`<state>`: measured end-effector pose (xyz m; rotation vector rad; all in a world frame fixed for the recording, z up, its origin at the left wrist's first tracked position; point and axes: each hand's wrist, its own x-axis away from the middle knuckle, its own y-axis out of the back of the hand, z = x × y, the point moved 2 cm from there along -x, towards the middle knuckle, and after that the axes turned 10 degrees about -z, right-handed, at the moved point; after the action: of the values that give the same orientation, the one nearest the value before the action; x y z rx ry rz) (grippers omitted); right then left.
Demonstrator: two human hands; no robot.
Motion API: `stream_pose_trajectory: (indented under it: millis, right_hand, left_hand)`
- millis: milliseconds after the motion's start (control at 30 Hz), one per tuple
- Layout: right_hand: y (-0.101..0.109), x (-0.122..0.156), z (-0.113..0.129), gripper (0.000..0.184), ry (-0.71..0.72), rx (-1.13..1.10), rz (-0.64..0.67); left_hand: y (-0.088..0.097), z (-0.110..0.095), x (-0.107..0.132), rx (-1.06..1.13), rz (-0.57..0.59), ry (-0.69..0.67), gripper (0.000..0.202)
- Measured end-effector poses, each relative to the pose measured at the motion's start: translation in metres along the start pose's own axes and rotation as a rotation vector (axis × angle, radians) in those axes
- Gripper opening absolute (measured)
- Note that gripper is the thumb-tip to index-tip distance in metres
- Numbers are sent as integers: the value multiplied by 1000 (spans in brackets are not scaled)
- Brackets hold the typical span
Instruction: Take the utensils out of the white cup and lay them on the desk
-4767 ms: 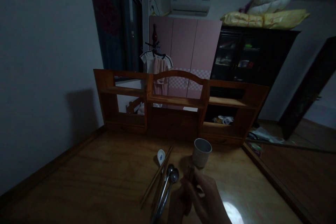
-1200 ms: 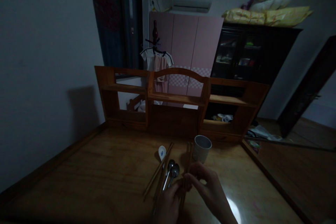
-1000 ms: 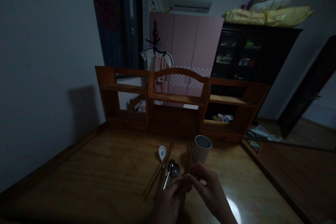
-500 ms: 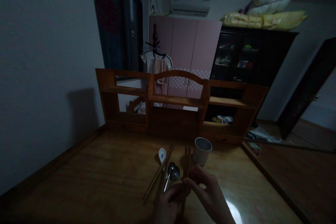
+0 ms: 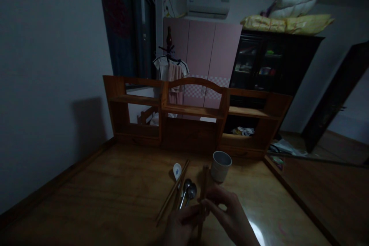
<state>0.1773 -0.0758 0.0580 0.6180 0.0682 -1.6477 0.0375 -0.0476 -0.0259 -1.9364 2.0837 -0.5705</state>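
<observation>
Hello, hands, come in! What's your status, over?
Left hand and right hand both pinching the upright chopsticks. Cup just beyond. Metal spoons and loose chopsticks lying left.

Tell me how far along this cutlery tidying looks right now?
Little looks done: the cup shows nothing standing in it. In hand: both the left hand and right hand grip a chopstick pair. Left on the table: more chopsticks, two metal spoons and a white spoon.
</observation>
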Motion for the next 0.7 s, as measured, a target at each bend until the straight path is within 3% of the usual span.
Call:
stream_pose_trajectory:
  millis: [167,300,500,700]
  right_hand:
    - [1,3,3,9,-30,4,13]
    - [1,3,4,9,-35,13,15]
    - [3,-1,10,9,-18,11,33]
    - [7,-2,21,7,-15,26,79]
  left_hand:
    - [1,-7,3,-48,-19,29,30]
    - [0,-10,5,35,1,50,39]
    - [0,-11,4,-174,30,-53,39]
    - [4,-1,2,-210,58,-149,35]
